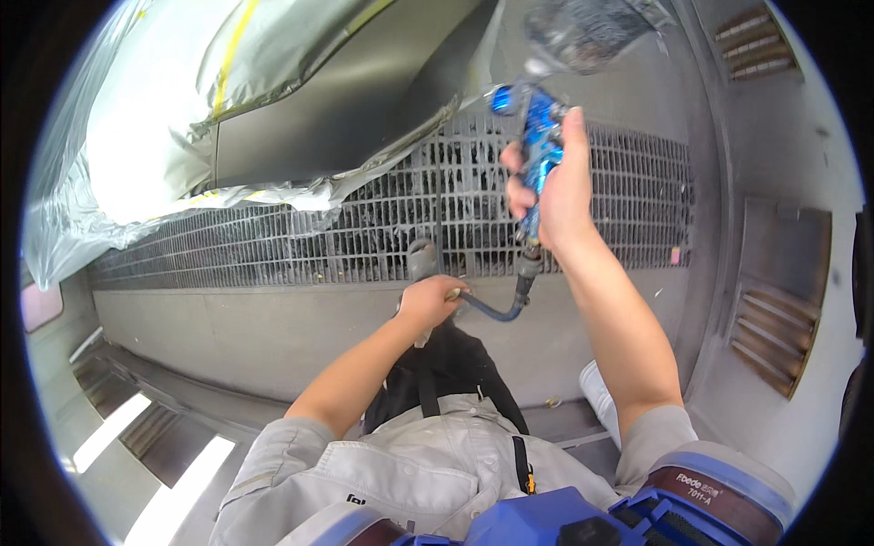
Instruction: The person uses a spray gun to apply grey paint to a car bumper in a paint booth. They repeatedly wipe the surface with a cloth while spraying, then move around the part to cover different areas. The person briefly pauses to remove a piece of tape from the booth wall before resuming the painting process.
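My right hand (566,196) is wrapped around a blue spray gun (542,127), raised ahead of me on the right. A greyish see-through cup (592,35), blurred, is at the gun's far end. From the coupling (528,264) under the gun's handle, a dark air hose (496,314) bends down and left to my left hand (431,300), which is closed on it close to my body. Ahead on the left stands a smooth dark grey panel (319,123), bordered by masking film (150,136) with yellow tape. The gun is to the right of the panel, apart from it.
A metal floor grating (473,200) runs across below the panel. Slatted vents (774,337) sit in the right wall, and bright lights (177,491) show at lower left. A white cylindrical thing (598,396) is beside my right arm. Part of my respirator (719,487) shows at the lower edge.
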A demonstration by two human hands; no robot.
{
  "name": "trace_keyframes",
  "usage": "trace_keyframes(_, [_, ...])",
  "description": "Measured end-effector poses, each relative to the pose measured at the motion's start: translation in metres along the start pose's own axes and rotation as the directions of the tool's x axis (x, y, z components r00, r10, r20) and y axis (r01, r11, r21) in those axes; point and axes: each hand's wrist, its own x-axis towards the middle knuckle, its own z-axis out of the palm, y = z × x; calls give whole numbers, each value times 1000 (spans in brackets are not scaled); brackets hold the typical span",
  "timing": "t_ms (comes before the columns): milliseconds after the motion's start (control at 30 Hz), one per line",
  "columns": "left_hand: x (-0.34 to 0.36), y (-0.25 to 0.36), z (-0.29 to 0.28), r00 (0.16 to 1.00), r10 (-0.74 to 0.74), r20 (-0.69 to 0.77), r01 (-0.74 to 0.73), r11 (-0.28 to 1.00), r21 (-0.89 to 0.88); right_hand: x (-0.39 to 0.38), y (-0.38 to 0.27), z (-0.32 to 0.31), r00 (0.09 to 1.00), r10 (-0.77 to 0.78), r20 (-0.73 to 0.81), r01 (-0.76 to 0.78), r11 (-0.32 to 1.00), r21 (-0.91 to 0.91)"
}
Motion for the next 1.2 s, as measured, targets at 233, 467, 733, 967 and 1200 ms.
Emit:
trace_keyframes(233, [47,61,-5,992,85,-95,-88,996,-28,75,-76,4,873,277,401,-302,953,-1])
trace_keyframes(467, [128,116,-16,993,-16,-116,8,998,-63,149,-140,-47,999,-19,36,27,974,-226])
trace_keyframes(733, [186,174,-11,992,-99,-84,100,995,6,195,-167,-119,835,208,509,-177,978,-109])
trace_keyframes(967, [243,244,36,876,-443,-190,419,894,-157,268,-173,-177,619,317,718,-220,948,-229])
trace_keyframes(1200, [289,293,92,736,-636,-234,541,759,-361,315,-166,-231,744,260,616,-112,957,-268])
